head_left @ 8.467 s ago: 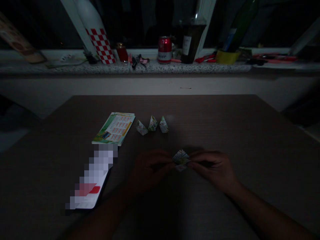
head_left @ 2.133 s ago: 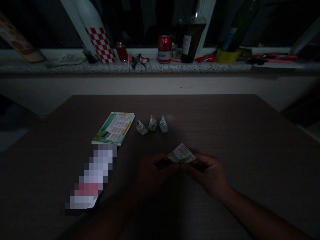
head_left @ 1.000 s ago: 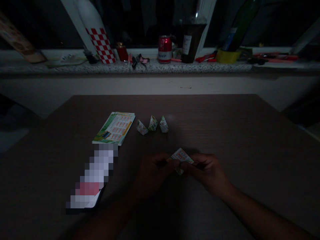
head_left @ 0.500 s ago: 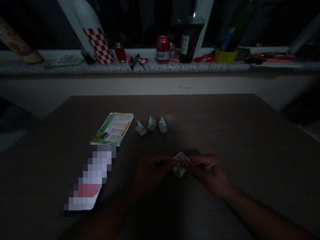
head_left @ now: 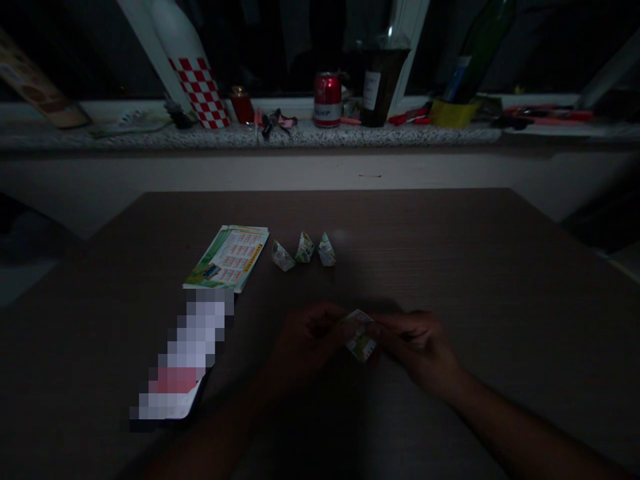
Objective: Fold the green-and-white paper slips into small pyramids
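Note:
A small folded piece of printed paper [head_left: 362,343], diamond-shaped with green and white print, is held between my two hands above the table. My left hand [head_left: 313,340] pinches its left side with thumb and fingers. On its right side, my right hand [head_left: 417,347] grips it the same way. Dim light hides the fingertips behind the paper. Beyond my hands stand three folded paper pieces in a row: a left one [head_left: 283,256], a middle one [head_left: 305,248] and a right one [head_left: 327,250]. To their left lies a stack of printed calendar sheets [head_left: 227,259].
A phone [head_left: 187,360] with a blurred-out screen lies left of my hands on the brown table [head_left: 450,253]. On the granite sill [head_left: 300,138] behind stand a red can [head_left: 327,100], a checkered bottle [head_left: 200,90], a dark bottle [head_left: 377,87] and a yellow holder [head_left: 453,113].
The folded paper has turned slightly and sunk a little in my fingers. My left hand's fingers have shifted; both hands still hold it. The three paper pieces and the stack stay put.

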Action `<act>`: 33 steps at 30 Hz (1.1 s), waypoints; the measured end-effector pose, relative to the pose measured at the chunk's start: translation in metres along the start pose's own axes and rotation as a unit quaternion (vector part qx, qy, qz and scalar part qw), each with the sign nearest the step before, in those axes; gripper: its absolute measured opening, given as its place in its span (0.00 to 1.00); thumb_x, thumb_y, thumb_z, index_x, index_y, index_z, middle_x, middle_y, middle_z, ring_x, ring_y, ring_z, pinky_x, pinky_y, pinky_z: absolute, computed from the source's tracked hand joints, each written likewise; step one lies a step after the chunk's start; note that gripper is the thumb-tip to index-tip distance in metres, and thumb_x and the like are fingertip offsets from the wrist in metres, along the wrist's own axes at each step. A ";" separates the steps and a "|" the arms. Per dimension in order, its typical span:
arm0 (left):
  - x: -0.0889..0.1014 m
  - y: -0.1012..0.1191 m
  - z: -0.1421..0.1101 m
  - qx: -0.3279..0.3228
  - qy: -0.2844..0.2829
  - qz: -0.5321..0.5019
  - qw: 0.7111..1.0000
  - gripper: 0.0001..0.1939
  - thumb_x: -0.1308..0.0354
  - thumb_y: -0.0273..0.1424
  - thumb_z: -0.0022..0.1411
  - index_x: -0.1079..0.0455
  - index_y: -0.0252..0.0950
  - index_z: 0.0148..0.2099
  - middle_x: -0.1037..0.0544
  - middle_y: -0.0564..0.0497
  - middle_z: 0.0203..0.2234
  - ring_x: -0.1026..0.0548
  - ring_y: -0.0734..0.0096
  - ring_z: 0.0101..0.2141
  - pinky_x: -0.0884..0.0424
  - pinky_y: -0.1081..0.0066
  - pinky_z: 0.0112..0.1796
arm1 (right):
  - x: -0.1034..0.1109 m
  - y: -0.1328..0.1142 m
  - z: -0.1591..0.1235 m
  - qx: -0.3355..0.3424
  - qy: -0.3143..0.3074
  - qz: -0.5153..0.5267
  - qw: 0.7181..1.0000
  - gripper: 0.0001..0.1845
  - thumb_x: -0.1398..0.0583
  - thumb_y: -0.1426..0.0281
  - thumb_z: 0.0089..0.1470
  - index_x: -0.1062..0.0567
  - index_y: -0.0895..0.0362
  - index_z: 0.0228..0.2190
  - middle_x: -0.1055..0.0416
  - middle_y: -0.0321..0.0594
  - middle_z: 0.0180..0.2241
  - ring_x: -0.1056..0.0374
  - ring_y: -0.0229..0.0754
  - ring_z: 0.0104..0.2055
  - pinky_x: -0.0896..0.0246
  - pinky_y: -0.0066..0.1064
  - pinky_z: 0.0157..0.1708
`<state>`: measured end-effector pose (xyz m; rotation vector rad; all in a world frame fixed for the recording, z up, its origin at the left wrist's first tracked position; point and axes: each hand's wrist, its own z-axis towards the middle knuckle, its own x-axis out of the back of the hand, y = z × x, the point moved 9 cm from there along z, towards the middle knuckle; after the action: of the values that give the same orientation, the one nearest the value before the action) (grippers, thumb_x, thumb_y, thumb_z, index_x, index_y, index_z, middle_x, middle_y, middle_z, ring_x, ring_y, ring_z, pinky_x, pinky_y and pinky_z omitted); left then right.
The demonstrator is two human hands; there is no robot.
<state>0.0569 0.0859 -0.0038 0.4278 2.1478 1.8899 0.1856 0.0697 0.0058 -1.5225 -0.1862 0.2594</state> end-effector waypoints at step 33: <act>0.015 -0.005 -0.002 0.025 0.086 -0.026 0.996 0.15 0.40 0.40 0.57 0.24 0.33 0.41 0.22 0.52 0.23 0.29 0.76 0.17 0.33 0.77 0.17 | 0.005 0.004 -0.001 0.004 0.018 0.033 0.999 0.15 0.37 0.64 0.54 0.22 0.52 0.44 0.20 0.40 0.35 0.25 0.40 0.35 0.29 0.28 0.35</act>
<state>0.0424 0.0894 -0.0090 0.2236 2.2944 1.9120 0.1900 0.0703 0.0012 -1.5251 -0.1067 0.2844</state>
